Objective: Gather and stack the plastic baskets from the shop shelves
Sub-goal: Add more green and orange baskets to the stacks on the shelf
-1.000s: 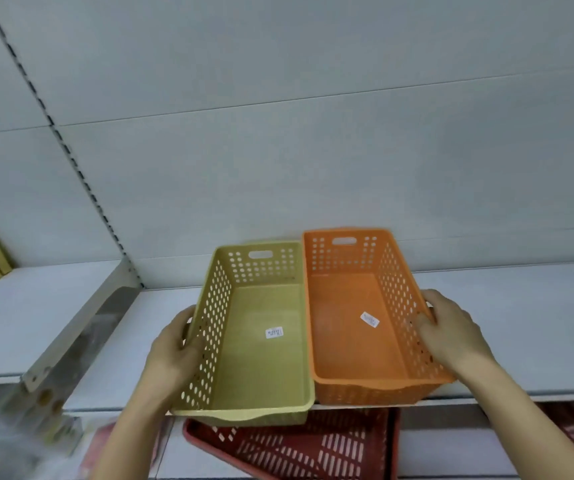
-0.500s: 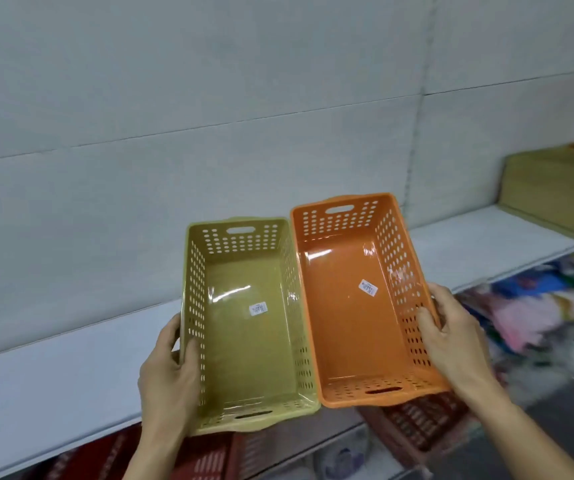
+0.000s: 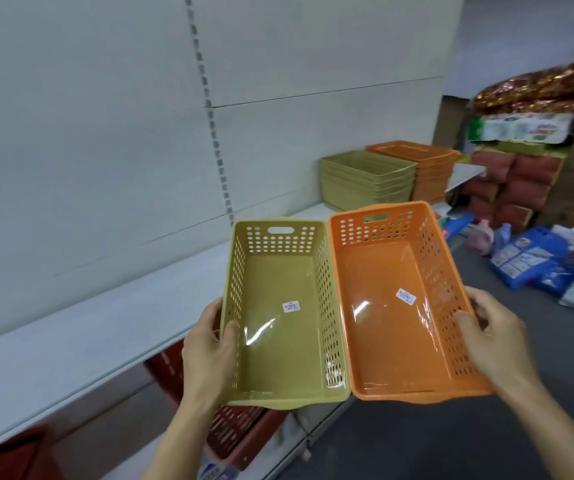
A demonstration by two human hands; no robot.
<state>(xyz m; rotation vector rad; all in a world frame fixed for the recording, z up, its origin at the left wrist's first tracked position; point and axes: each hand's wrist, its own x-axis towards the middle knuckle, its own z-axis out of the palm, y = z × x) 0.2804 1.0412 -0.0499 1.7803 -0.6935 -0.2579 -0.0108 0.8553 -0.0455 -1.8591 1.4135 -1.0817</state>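
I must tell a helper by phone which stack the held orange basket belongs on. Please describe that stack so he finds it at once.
Follow the long white shelf to its far end, where two stacks of baskets stand side by side. The orange stack is the farther one, next to the piled packaged goods. Its neighbour, the green stack, is lower and nearer.

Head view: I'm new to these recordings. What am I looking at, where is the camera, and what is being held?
No machine here: a person wears one wide-angle camera on the head, looking forward and down. The left hand grips the green basket, the right hand the orange basket, side by side above the shelf. Both baskets are empty but for a sticker each. Farther along the shelf stand a green stack and an orange stack. Red baskets sit on the shelf below.
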